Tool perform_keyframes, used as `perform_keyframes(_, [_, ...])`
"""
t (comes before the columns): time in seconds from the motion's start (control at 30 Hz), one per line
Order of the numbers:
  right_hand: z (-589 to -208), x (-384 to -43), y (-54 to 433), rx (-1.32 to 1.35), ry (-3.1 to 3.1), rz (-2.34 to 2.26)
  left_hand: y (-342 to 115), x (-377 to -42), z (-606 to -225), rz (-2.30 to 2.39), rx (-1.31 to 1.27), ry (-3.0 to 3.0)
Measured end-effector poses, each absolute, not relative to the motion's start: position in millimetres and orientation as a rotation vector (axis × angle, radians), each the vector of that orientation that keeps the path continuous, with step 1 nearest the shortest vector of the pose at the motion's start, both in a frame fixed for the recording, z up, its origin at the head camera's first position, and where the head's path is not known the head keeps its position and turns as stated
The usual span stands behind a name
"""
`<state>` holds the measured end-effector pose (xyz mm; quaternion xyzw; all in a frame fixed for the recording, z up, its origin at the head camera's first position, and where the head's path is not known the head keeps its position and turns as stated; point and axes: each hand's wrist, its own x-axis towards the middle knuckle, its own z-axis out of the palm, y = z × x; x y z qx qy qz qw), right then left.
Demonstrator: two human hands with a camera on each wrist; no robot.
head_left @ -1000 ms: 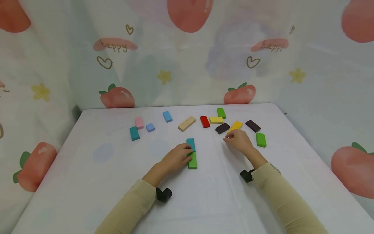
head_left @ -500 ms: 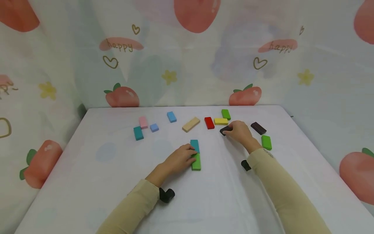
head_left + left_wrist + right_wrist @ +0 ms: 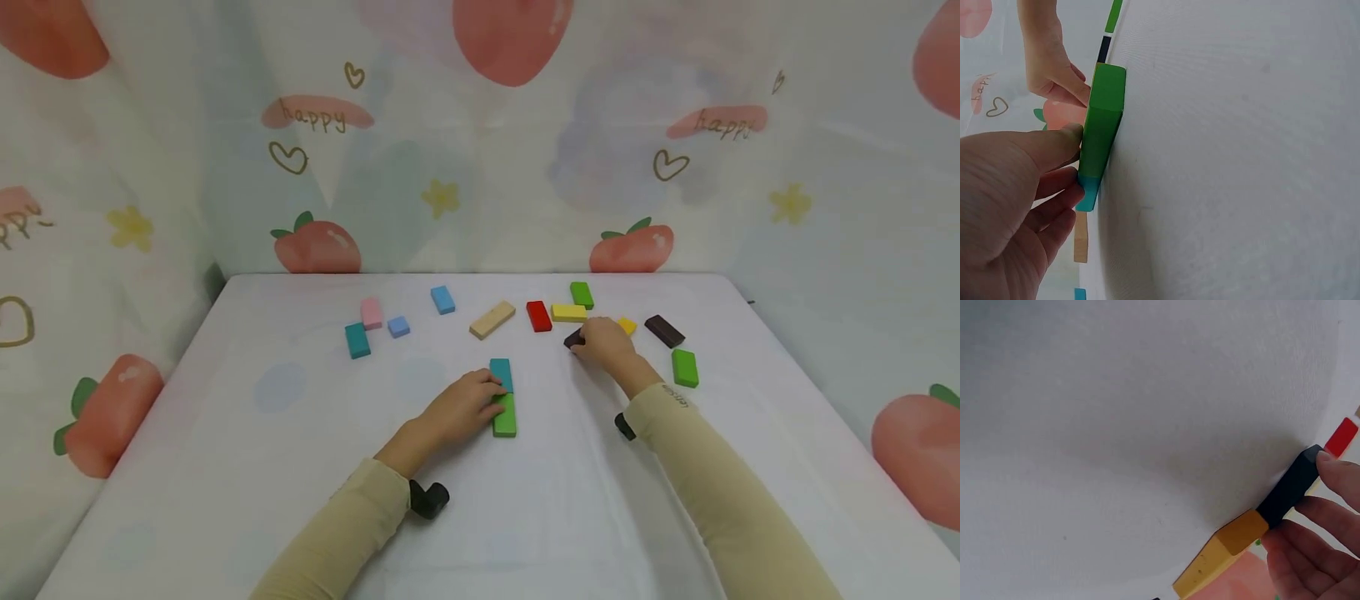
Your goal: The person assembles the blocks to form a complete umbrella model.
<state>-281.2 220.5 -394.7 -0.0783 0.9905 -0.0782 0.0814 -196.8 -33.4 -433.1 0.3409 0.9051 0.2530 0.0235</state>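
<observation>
My left hand (image 3: 463, 408) lies over a teal block (image 3: 501, 373) and a green block (image 3: 505, 417) set end to end on the white table. In the left wrist view its thumb touches the green block and the other fingertips rest by the teal one. My right hand (image 3: 609, 343) holds a black block (image 3: 1290, 486) between thumb and fingers, low at the table. One end of this block meets a yellow-orange block (image 3: 1225, 550), mostly hidden behind the hand in the head view.
Near the right hand lie a red block (image 3: 538, 316), a yellow block (image 3: 568, 312), two green blocks and another black block (image 3: 664, 331). A tan block (image 3: 492, 320) lies farther left. Pink (image 3: 371, 312), blue (image 3: 442, 299) and teal blocks (image 3: 357, 340) are scattered at the back left.
My right hand has moved from beside the yellow-orange block to the black block and taken hold of it. The left hand stays on its two blocks; the head view has shifted slightly.
</observation>
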Motion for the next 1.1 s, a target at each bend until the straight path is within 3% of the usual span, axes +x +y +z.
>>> perform_keyframes(1.1, [-390, -194, 193, -0.471, 2.92, -0.322, -32, -198, -435, 0.778, 0.987, 2.815])
